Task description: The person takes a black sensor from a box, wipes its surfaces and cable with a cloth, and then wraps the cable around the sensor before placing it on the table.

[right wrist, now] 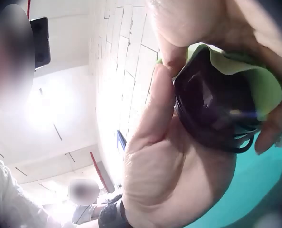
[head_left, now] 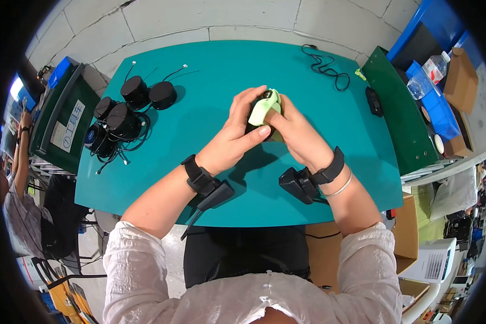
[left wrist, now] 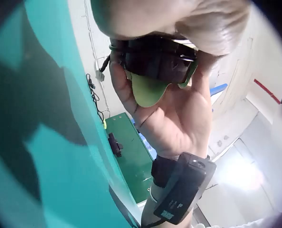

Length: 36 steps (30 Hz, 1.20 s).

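Observation:
Both hands hold one dark, rounded device with a light green sheet against it, above the middle of the table. The left hand (head_left: pixel 229 141) grips its left side, thumb across the front. The right hand (head_left: pixel 302 136) holds the other side, its thumb pressing the green sheet (head_left: pixel 260 110). In the left wrist view the dark device (left wrist: pixel 157 59) shows between the hands, with a green flap (left wrist: pixel 148 90) hanging below it. From the right wrist, the glossy dark device (right wrist: pixel 214 102) has the green sheet (right wrist: pixel 264 90) along its edge and a black cable loop beside it.
Several black round devices (head_left: pixel 123 121) with cables stand at the left of the teal table (head_left: pixel 210 70). A black cable (head_left: pixel 326 67) lies at the back right, and a small black object (head_left: pixel 373 101) by the green cabinet (head_left: pixel 399 124). Another person is at far left.

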Each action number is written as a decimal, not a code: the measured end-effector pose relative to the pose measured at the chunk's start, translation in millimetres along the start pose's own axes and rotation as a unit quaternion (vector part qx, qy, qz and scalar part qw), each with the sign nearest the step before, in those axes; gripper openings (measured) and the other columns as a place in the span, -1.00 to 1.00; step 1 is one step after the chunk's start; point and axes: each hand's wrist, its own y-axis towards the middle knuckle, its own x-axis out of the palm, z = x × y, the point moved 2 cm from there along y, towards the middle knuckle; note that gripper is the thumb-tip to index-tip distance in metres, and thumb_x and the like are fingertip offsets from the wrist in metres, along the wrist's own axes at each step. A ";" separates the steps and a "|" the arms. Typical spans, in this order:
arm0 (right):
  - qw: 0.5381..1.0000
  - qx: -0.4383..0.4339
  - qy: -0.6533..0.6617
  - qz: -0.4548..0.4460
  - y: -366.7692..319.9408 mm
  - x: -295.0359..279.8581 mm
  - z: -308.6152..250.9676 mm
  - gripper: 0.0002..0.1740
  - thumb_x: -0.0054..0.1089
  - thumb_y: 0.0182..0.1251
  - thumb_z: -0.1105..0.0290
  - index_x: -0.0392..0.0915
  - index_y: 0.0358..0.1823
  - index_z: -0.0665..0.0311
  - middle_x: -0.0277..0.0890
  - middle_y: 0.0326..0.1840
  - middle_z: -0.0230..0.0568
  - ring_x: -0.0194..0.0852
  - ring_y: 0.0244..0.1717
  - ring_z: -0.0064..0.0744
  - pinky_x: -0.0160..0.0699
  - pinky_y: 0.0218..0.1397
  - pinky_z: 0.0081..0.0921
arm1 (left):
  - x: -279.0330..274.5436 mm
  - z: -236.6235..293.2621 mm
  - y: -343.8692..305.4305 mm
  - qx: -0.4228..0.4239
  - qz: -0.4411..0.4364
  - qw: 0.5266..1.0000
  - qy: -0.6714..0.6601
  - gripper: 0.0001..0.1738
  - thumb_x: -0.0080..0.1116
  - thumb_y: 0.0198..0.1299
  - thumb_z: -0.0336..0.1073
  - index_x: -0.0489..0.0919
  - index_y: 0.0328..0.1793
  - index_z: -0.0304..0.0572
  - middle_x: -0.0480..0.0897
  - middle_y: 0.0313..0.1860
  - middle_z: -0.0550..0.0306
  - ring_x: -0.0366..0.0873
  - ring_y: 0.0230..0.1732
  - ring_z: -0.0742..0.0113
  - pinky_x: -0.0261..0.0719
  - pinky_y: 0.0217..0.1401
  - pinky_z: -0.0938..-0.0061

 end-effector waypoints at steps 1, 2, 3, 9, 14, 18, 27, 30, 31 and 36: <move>0.998 0.038 0.057 -0.007 -0.9 0.7 -0.8 -0.33 0.21 0.39 0.15 0.15 0.27 0.50 0.35 0.13 -0.11 0.46 0.06 -0.38 0.56 0.02 -0.53 | -0.7 3.5 0.8 -0.007 -0.012 1.000 -0.003 -0.22 0.11 0.33 -0.10 0.06 0.58 -0.12 0.11 0.46 0.04 0.04 0.52 0.14 0.03 0.54 0.25; 0.997 0.015 0.079 0.004 1.7 -1.7 6.3 -0.35 0.30 0.32 0.19 0.21 0.24 0.43 0.36 0.12 -0.07 0.44 0.09 -0.33 0.56 0.05 -0.41 | -1.6 7.0 2.6 -0.013 -0.025 1.000 -0.005 -0.21 0.14 0.31 -0.16 0.06 0.58 -0.15 0.08 0.48 -0.02 -0.01 0.54 0.09 -0.05 0.58 0.23; 0.997 0.012 0.081 0.006 5.1 -3.7 11.3 -0.35 0.30 0.32 0.19 0.21 0.24 0.43 0.36 0.12 -0.07 0.44 0.09 -0.33 0.56 0.05 -0.41 | -2.5 10.4 4.0 -0.013 -0.028 1.000 -0.003 -0.21 0.14 0.31 -0.16 0.06 0.58 -0.15 0.08 0.48 -0.02 -0.01 0.54 0.09 -0.05 0.58 0.23; 0.850 -0.340 -0.363 0.175 -1.7 -2.2 -18.0 -0.38 0.48 0.07 0.26 0.37 0.14 0.19 0.35 0.10 -0.03 0.41 0.13 -0.06 0.52 0.12 -0.20 | -23.3 8.5 5.2 -0.170 -0.047 0.930 -0.322 -0.23 -0.08 0.41 0.16 0.10 0.58 -0.10 0.27 0.46 -0.06 0.24 0.46 0.06 0.24 0.48 0.11; 0.714 -0.463 -0.524 0.029 -0.2 7.1 -15.1 -0.38 0.51 -0.14 0.37 0.46 0.05 0.06 0.38 0.14 -0.23 0.43 0.19 -0.09 0.59 0.11 -0.24 | -25.1 11.5 4.9 -0.240 -0.124 0.858 -0.436 -0.33 -0.24 0.47 0.17 0.22 0.47 -0.16 0.41 0.34 -0.04 0.42 0.33 0.05 0.47 0.32 0.11; 0.765 -0.415 -0.492 0.013 -5.0 6.4 -19.3 -0.44 0.41 0.01 0.40 0.42 0.10 0.14 0.37 0.18 -0.18 0.41 0.23 -0.07 0.55 0.15 -0.23 | -23.8 17.2 1.4 -0.241 -0.016 0.907 -0.345 -0.33 -0.12 0.45 0.12 0.19 0.48 -0.17 0.40 0.33 -0.01 0.41 0.32 0.12 0.45 0.33 0.18; 0.881 -0.292 -0.367 0.069 4.0 -1.9 -5.6 -0.48 -0.13 0.53 0.00 0.39 0.03 0.43 0.36 0.06 0.11 0.41 -0.01 0.05 0.44 0.10 -0.23 | -20.1 23.2 1.6 -0.143 0.032 0.959 -0.243 -0.23 0.21 0.18 -0.40 0.13 0.49 -0.25 0.32 0.32 0.10 0.34 0.32 0.36 0.35 0.35 0.44; 0.922 -0.208 -0.319 0.068 4.1 -1.0 0.6 -0.51 -0.11 0.54 0.04 0.45 -0.10 0.43 0.44 -0.09 0.03 0.42 -0.13 -0.07 0.45 -0.02 -0.28 | -21.1 15.0 1.1 -0.171 0.060 0.936 -0.300 -0.34 0.16 0.20 -0.37 0.21 0.42 -0.28 0.40 0.23 0.09 0.40 0.24 0.35 0.38 0.30 0.42; 0.925 -0.183 -0.321 0.085 5.6 -1.9 4.2 -0.54 -0.10 0.55 0.08 0.47 -0.18 0.43 0.49 -0.19 -0.04 0.45 -0.23 -0.19 0.46 -0.11 -0.35 | -21.3 9.4 0.5 -0.189 0.074 0.906 -0.370 -0.38 0.16 0.21 -0.35 0.24 0.38 -0.31 0.42 0.16 0.11 0.41 0.20 0.35 0.38 0.29 0.41; 0.996 0.011 -0.086 0.035 10.1 -17.3 11.4 -0.69 -0.03 0.51 0.26 0.55 -0.20 0.39 0.54 -0.39 -0.35 0.40 -0.41 -0.58 0.40 -0.29 -0.58 | -31.3 -14.4 7.3 -0.146 0.059 0.777 -0.610 -0.51 -0.16 0.36 -0.16 0.39 0.31 -0.30 0.49 0.29 -0.13 0.55 0.17 0.01 0.43 0.35 0.19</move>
